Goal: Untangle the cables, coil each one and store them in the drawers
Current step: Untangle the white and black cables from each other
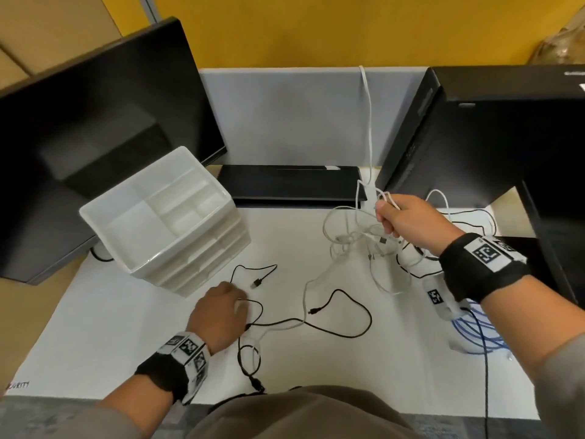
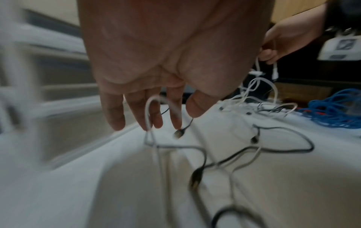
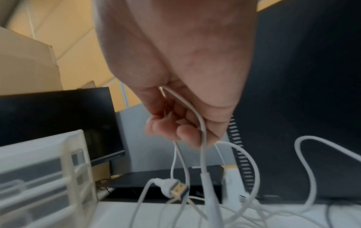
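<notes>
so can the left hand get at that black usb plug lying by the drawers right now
Probably yes. The left hand hovers with fingers relaxed and nothing held, right beside the black plug, which lies bare on the desk in front of the drawers. Nothing lies between them.

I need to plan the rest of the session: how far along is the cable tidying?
Early stage. Done: nothing coiled or stored; the white plastic drawer unit looks closed. In hand: the right hand grips strands of the tangled white cables, lifting them; the left hand reaches down over the thin black cable and a white loop. Left: untangling, coiling, storing, including the blue cable bundle.
</notes>
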### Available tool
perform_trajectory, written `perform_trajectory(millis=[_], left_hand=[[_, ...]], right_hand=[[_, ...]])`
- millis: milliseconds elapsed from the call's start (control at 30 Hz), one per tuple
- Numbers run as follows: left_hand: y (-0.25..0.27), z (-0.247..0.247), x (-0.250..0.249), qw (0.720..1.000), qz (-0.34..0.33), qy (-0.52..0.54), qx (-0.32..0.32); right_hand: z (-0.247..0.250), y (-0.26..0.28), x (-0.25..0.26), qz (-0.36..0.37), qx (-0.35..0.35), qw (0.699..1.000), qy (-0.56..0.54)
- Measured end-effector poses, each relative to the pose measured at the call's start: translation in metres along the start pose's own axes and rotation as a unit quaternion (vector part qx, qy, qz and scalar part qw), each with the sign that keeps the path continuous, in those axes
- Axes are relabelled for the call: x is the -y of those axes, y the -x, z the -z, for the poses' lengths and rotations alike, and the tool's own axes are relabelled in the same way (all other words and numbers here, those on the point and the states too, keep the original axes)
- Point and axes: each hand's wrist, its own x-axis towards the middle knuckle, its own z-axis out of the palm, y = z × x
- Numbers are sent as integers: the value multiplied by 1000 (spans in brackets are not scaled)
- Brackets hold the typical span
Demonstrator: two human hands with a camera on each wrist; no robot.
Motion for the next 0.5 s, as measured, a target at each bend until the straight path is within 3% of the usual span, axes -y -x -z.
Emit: perform_trajectory(millis=[133,267,400,500], left_hand=[[-21,-1,-77,991,-77,108,30],[-48,-11,-134,974,-60,212,52],[-62,-13,-141,948,-44,316,17],[-64,-12,-115,942,-25,333,-19]], right_hand=[[-7,11,24,35,12,999,-28],[-9,17,42,59,22,997,-53],[0,15,33,42,-1,997,-61],[17,9,15,17,-70,996,-59]])
